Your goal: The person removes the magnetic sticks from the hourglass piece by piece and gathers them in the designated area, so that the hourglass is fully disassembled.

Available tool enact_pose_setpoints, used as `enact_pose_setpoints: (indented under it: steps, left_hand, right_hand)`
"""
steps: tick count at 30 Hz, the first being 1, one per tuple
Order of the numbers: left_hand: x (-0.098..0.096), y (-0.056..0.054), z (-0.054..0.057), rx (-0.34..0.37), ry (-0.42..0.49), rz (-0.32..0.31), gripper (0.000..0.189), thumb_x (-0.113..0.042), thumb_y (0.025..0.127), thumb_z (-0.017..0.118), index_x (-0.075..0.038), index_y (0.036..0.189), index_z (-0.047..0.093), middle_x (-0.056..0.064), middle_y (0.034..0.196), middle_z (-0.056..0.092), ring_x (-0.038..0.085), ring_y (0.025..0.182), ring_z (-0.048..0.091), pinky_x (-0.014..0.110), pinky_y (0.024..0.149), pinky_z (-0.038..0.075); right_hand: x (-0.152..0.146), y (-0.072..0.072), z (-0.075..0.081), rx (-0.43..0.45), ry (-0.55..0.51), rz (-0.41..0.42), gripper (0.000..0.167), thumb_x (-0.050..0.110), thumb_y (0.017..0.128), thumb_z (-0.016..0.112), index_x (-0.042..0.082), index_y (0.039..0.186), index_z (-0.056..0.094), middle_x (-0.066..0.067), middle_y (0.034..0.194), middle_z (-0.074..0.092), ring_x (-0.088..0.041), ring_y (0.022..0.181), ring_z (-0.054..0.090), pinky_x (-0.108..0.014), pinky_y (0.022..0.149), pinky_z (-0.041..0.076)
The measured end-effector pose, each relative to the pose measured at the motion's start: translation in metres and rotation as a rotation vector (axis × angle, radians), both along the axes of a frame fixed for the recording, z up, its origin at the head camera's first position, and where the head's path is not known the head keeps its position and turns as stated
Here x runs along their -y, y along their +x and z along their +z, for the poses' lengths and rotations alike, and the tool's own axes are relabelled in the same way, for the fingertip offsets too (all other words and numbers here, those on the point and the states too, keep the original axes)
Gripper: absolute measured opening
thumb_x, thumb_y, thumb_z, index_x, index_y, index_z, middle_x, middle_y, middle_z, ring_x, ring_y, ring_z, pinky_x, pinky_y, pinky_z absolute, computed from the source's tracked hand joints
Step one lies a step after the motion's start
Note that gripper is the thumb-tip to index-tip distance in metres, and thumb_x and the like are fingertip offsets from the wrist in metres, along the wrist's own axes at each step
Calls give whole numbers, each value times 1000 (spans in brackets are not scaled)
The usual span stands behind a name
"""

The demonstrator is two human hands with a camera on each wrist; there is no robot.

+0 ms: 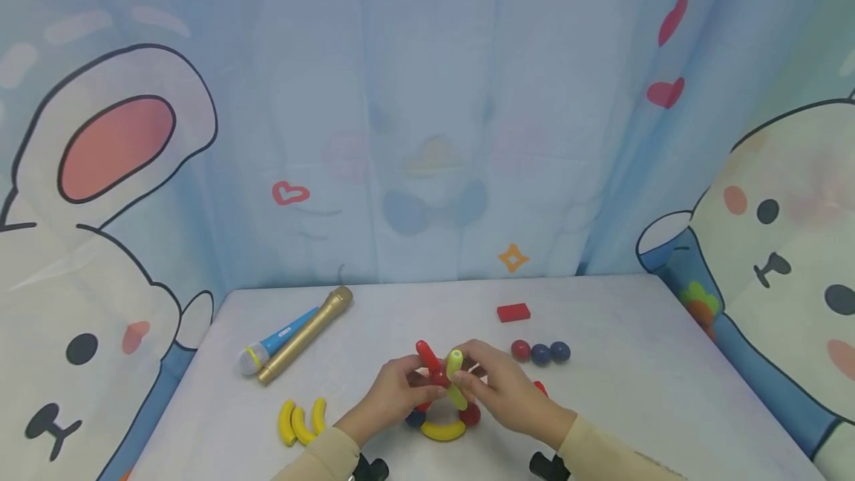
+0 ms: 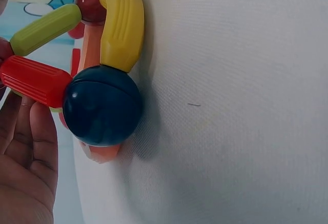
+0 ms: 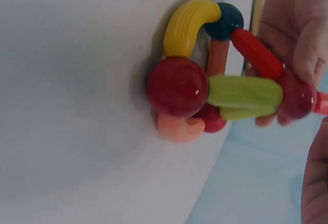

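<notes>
A structure of magnetic balls and rods stands on the table, with a blue ball (image 2: pixel 102 106), a yellow curved rod (image 1: pixel 444 431) and a red ball (image 3: pixel 178 86) at its base. A red rod (image 2: pixel 38 80) and a green rod (image 3: pixel 245 92) slope up to a red top ball (image 3: pixel 299 98). My left hand (image 1: pixel 404 396) grips that top ball; another red rod (image 1: pixel 427 354) points up from it. Close by on the right, my right hand (image 1: pixel 504 388) pinches a loose green rod (image 1: pixel 455 362) held upright. The right fingertips are partly hidden in the head view.
Several yellow curved rods (image 1: pixel 286 422) lie at left. Behind them are a blue toy microphone (image 1: pixel 277 340) and a gold microphone (image 1: pixel 307 334). A red ball (image 1: pixel 520 350), two blue balls (image 1: pixel 541 354) and a red block (image 1: pixel 513 312) lie at back right. A curtain hangs behind.
</notes>
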State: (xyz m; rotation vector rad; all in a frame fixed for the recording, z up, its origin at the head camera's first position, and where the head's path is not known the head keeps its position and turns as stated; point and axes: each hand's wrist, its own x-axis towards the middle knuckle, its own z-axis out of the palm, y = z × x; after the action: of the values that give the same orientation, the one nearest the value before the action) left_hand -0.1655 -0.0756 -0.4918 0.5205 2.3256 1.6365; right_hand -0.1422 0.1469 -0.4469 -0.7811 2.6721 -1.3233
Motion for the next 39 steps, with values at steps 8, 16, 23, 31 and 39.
enact_pose_setpoints:
  steps: [8, 16, 23, 31, 39]
  left_hand:
    - [0, -1, 0, 23, -21, 18, 35, -21, 84, 82, -19, 117, 69, -5, 104, 71, 12, 90, 69, 36, 80, 58]
    - [2, 1, 2, 31, -23, 17, 36, -21, 85, 81, -18, 118, 69, -3, 103, 72, 14, 91, 69, 37, 80, 59]
    - [2, 1, 2, 39, -30, 20, 37, -22, 85, 82, -18, 119, 69, -2, 105, 72, 15, 92, 69, 38, 80, 59]
    - [1, 1, 2, 51, -35, 24, 37, -23, 84, 82, -17, 118, 69, -3, 103, 72, 15, 91, 69, 39, 81, 58]
    - [1, 0, 0, 44, -15, 18, 37, -22, 84, 82, -18, 119, 69, -3, 104, 72, 14, 90, 69, 38, 80, 59]
  right_hand:
    - [-55, 1, -9, 51, 9, -175, 40, 23, 100, 63, 25, 135, 43, 0, 105, 64, -13, 91, 64, -26, 78, 56]
    - [-125, 0, -31, 267, 116, -397, 57, 5, 87, 75, 11, 138, 49, -11, 112, 59, -21, 86, 61, -31, 73, 57]
    - [-145, -5, -57, 309, 317, -388, 67, 12, 74, 88, 15, 135, 59, -2, 95, 58, -17, 76, 54, -28, 65, 52]
    - [-138, -6, -61, 324, 399, -317, 65, 18, 73, 89, 20, 132, 63, 0, 80, 52, -17, 73, 49, -28, 60, 44]
    - [-140, -8, -63, 339, 384, -308, 73, 16, 71, 90, 15, 137, 57, -1, 84, 52, -17, 73, 50, -27, 61, 45]
